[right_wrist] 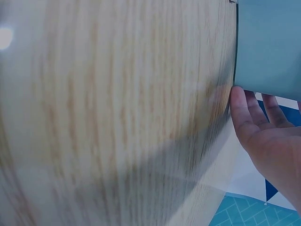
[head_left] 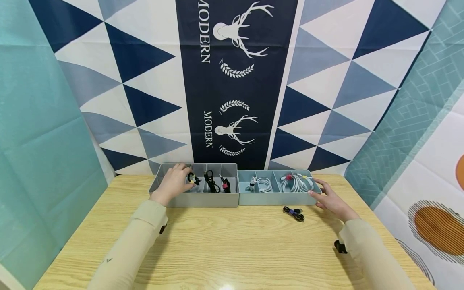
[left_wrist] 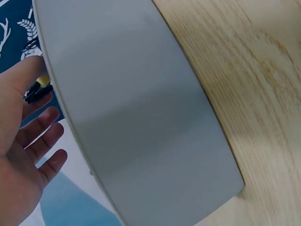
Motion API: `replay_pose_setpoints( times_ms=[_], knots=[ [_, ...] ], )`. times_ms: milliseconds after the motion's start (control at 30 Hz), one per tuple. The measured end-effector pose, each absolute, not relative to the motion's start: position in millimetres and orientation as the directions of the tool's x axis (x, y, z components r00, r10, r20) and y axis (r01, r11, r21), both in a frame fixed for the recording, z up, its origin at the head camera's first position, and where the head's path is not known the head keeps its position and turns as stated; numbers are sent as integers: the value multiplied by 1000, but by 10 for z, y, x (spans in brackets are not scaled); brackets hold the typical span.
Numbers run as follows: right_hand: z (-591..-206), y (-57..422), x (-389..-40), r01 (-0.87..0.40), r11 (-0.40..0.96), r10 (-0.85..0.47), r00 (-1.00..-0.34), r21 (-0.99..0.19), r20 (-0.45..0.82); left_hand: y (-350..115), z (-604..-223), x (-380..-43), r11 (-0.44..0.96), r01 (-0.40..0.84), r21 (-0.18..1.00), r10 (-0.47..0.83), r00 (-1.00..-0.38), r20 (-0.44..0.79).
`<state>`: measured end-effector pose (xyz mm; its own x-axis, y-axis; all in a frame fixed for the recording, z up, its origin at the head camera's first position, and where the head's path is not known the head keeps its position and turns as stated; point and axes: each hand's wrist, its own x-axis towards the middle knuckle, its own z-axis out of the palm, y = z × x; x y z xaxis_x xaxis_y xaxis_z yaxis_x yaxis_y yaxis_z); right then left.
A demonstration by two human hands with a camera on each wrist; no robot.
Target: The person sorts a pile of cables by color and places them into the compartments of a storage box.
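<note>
My left hand (head_left: 174, 183) reaches over the left part of the grey divided box (head_left: 203, 200). Between its thumb and forefinger it pinches a bundled black cable (head_left: 193, 179) with a yellow part, low over a compartment; the other fingers are loosely spread in the left wrist view. Two more dark cable bundles, a black cable (head_left: 211, 182) and a black cable with a red tie (head_left: 225, 184), lie in compartments to the right. At the right end of the light blue divided box (head_left: 275, 199), my right hand (head_left: 332, 202) touches the end wall with extended fingers.
White cables (head_left: 297, 183) fill compartments of the blue box, which stands against the grey one. A black cable with a purple tie (head_left: 294, 213) lies on the wooden table (head_left: 246, 245) in front. A patterned cloth (head_left: 235, 88) hangs close behind the boxes.
</note>
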<state>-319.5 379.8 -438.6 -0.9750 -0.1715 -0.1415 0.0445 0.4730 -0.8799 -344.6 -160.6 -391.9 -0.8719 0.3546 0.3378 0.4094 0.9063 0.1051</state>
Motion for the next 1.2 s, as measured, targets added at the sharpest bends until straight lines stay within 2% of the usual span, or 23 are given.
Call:
replay_pose_setpoints(
  times_ms=[467, 1033, 1200],
  knots=[
    [-4394, 3793, -3199, 54, 463, -173, -974, -885, -150, -1526, -4018, -3566, 918, 388, 79, 363, -905, 221],
    [-4380, 3788, -3204, 63, 474, -165, -973, -878, -159, -1494, -4046, -3656, 923, 367, 111, 346, -922, 175],
    [-4372, 3785, -3202, 66, 473, -165, -973, -878, -162, -1480, -4028, -3655, 930, 359, 84, 344, -926, 154]
  ],
)
